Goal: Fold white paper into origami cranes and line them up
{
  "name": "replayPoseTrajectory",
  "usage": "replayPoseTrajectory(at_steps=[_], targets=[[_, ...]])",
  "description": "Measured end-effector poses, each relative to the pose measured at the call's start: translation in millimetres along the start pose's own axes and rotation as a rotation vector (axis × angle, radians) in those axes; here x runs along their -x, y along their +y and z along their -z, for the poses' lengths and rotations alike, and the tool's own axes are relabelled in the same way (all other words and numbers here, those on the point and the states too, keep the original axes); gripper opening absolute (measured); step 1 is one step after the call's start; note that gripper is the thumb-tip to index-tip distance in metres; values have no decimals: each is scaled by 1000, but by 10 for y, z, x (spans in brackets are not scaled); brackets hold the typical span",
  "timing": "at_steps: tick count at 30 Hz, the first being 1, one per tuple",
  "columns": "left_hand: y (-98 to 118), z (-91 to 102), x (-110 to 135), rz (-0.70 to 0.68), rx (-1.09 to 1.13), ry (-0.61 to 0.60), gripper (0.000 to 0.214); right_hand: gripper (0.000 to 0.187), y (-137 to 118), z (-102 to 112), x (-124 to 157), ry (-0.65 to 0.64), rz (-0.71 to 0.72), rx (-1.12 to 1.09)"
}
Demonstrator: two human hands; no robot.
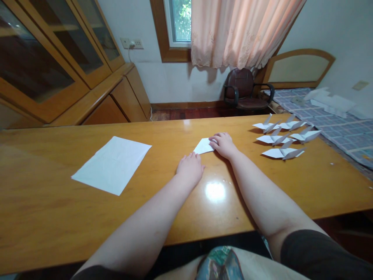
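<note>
A small folded sheet of white paper [204,146] lies flat on the wooden table, with a pointed left end. At that left point, my left hand [190,169] rests with its fingertips pressed on the paper, fingers close together. My right hand [223,144] covers the paper's right end, its bent fingers holding it down; that end is hidden under them. Several folded white paper cranes [282,153] stand in a cluster to the right of my right hand. Off to the left lies a larger flat sheet of white paper [113,165], apart from both hands.
The glossy wooden table [140,217] reflects a bright light spot near my forearms. Tiny white scraps lie near its right edge. Beyond it are a brown armchair [243,89], a bed [326,112] with a checked cover, a glass-door cabinet [87,97] and a curtain [233,31].
</note>
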State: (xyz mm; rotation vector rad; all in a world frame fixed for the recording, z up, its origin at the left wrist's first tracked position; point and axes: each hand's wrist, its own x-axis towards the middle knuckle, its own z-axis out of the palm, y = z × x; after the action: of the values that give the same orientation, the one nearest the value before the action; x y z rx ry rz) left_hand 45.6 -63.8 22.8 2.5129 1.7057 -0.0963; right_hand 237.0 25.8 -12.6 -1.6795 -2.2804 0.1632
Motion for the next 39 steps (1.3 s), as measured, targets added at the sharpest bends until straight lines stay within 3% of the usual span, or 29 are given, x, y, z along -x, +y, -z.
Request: replayPoseTrajectory(at_steps=[3,9,15,19,34,37,39], targets=[[-59,17,-23,28,4,-1,40,33,-17,9,2,-16,21,-17],[-33,-4,-36,33,-44,-3,57,31,-40,26,-14,-24,-17,2],[-164,33,-53,-52,-44,4,40,33,30,48,-10,-72,-44,-17],[-194,68,-47,-52,-36,-15,39,29,84,38,-16,-74,-43,-53],[-150,36,-58,-30,-14,-26,41,29,188,61,-16,60,-303,-46],[-143,27,-59,-27,-14,-17,42,31,109,107,22,125,-264,-8],[-138,25,-58,-25,-15,-20,42,35,25,136,50,149,-137,2]])
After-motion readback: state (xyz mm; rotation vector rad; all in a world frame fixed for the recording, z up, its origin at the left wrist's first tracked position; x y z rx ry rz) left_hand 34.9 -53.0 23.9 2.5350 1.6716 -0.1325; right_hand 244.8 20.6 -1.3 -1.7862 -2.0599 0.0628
